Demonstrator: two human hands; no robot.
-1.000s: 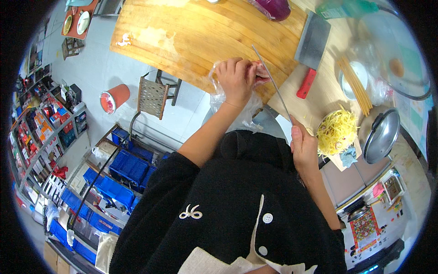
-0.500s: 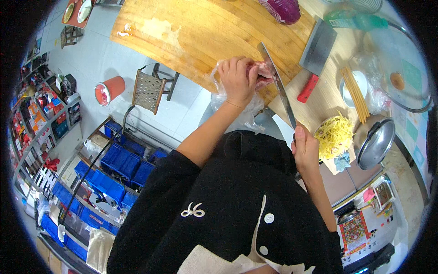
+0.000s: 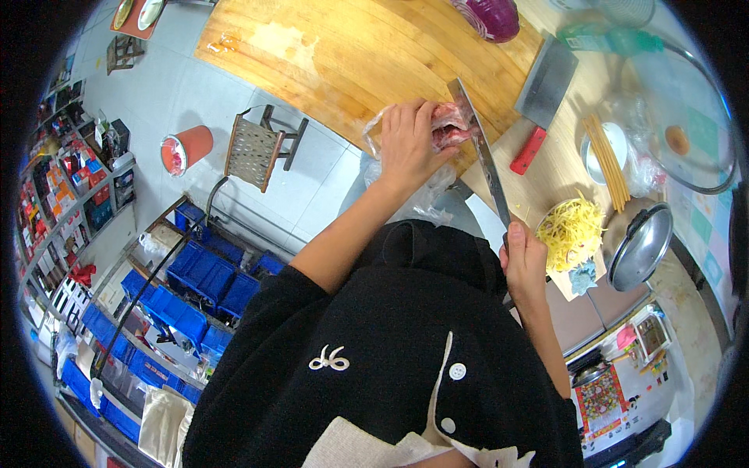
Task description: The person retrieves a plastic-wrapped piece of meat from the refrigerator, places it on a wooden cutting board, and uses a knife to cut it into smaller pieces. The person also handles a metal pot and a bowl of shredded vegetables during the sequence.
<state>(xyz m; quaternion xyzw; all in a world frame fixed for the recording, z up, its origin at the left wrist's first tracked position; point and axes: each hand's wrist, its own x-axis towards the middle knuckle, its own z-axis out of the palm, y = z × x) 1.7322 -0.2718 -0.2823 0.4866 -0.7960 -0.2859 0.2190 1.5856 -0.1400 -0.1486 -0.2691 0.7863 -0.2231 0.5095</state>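
Note:
My left hand (image 3: 409, 147) is closed over a piece of raw red meat (image 3: 449, 125) near the front edge of the wooden cutting board (image 3: 351, 62). A clear plastic bag (image 3: 425, 199) bunches under that hand and hangs over the board's edge. In my right hand (image 3: 524, 257) is the handle of a long-bladed knife (image 3: 488, 156). Its blade slants up and left, with the upper part against the right end of the meat. My left fingers hide part of the meat.
A cleaver (image 3: 546, 82) with a red handle lies right of the board, near half a purple cabbage (image 3: 493, 17). Farther right are chopsticks (image 3: 607, 164) across a white bowl, a bowl of yellow shreds (image 3: 573, 234) and a metal lid (image 3: 640, 247). A woven stool (image 3: 253, 152) stands on the floor.
The knife and my left hand with the meat have shifted slightly right in the picture. More of the red cut face shows beside the blade. Both grips stay the same.

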